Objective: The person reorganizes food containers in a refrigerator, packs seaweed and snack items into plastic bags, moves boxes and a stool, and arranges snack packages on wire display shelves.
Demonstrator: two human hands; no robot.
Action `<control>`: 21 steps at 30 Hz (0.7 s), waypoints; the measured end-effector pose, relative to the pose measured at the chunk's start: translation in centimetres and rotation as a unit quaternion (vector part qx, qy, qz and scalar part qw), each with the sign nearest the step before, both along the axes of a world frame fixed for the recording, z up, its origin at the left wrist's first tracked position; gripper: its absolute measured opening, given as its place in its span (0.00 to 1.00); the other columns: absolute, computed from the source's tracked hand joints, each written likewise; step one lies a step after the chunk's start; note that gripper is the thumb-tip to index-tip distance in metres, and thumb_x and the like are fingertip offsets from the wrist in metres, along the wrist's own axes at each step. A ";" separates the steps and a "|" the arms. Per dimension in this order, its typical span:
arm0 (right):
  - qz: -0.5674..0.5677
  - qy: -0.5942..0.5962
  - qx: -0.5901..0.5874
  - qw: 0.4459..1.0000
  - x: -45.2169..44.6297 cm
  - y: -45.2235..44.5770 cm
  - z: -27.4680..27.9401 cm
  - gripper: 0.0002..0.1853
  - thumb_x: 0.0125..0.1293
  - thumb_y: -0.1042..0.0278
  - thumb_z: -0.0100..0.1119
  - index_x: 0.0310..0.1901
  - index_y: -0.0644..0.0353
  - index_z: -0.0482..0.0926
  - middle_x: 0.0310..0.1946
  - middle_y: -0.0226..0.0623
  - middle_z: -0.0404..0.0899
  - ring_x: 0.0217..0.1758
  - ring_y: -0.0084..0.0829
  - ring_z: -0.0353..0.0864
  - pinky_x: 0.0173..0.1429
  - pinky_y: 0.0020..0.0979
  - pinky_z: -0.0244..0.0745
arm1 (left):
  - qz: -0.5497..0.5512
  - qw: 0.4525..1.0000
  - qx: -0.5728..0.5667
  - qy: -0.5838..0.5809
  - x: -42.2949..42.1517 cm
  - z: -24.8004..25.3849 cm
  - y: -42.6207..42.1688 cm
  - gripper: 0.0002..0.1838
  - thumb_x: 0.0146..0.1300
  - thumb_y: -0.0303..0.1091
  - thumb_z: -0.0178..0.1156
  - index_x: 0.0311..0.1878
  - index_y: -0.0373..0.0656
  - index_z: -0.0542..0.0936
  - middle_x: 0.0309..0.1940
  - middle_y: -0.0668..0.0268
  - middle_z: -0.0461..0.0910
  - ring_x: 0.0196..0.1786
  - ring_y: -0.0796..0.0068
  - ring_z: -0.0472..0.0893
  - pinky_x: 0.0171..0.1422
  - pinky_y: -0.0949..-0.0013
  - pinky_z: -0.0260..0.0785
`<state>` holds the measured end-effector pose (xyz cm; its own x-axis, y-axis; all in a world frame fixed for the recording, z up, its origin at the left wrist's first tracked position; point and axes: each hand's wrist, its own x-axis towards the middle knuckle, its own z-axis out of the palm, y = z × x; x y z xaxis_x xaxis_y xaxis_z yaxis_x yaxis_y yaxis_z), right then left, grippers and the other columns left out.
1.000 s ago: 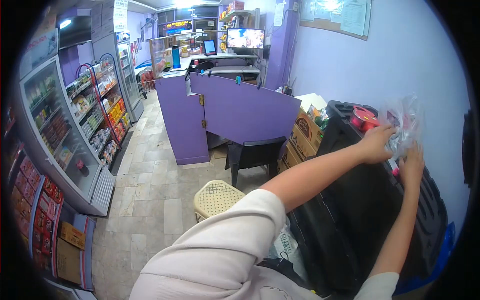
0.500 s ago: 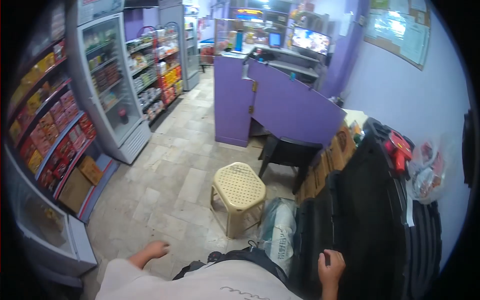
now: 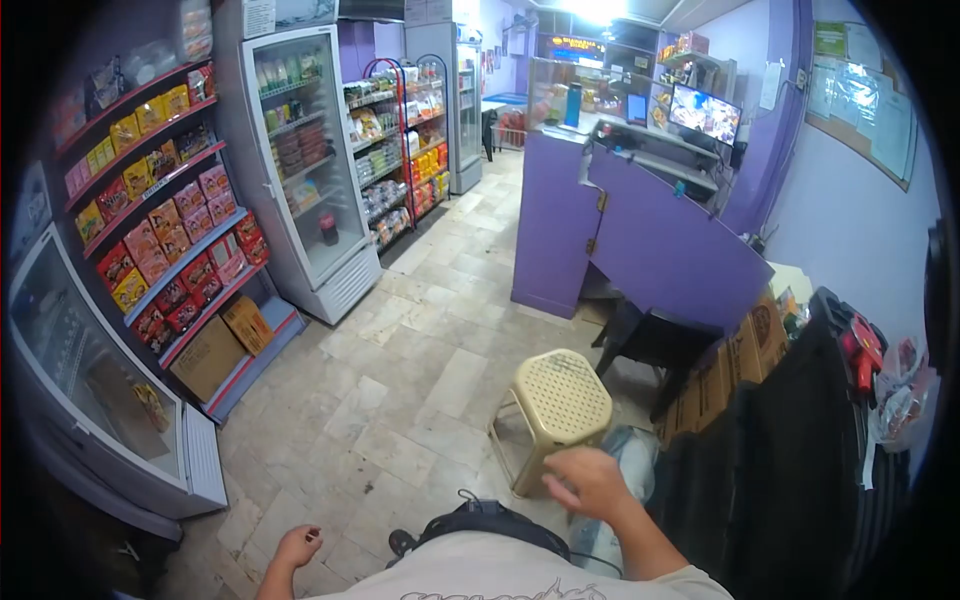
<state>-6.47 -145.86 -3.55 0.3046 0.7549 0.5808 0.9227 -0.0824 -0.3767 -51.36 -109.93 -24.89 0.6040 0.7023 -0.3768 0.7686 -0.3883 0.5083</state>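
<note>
My left hand [image 3: 299,546] hangs low at the left above the tiled floor, with its fingers loosely curled and nothing visible in it. In front of my body, my right hand [image 3: 588,482] is raised, thumb and fingers bent and apart, and I see nothing in it. From this view it overlaps the lower edge of a cream plastic stool [image 3: 562,398] with a perforated seat; I cannot tell whether they touch. Behind that forearm lies a plastic-wrapped sack [image 3: 632,455], partly hidden.
Packaged goods fill a curved shelf [image 3: 150,215] on the left, beside glass-door fridges [image 3: 345,285]. Ahead stands a purple counter [image 3: 550,225] with a hinged panel [image 3: 670,235]. A black chair [image 3: 665,340], cardboard boxes [image 3: 725,375] and stacked black plastic items [image 3: 790,450] line the right. Tiled floor [image 3: 400,350] runs between.
The view has turned left, so the shelves, stool and counter sit further right. My right hand has risen and swung inward from beside the black stack. My left hand remains low.
</note>
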 end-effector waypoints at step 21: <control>-0.110 0.075 -0.446 0.885 9.2 33.4 -13.6 0.19 0.56 0.50 0.62 0.44 0.54 0.81 0.38 0.42 0.82 0.43 0.46 0.81 0.48 0.44 0.77 | 0.054 0.995 -0.047 -0.069 3.1 -7.6 37.7 0.21 0.60 0.38 0.64 0.55 0.40 0.80 0.45 0.57 0.84 0.45 0.66 0.83 0.52 0.66 0.75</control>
<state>2.78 -112.46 -17.15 0.5235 0.8061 -0.2759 0.7932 -0.5794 -0.1875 -48.22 -72.19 -32.54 0.5777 0.7312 -0.3627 0.7235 -0.2529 0.6424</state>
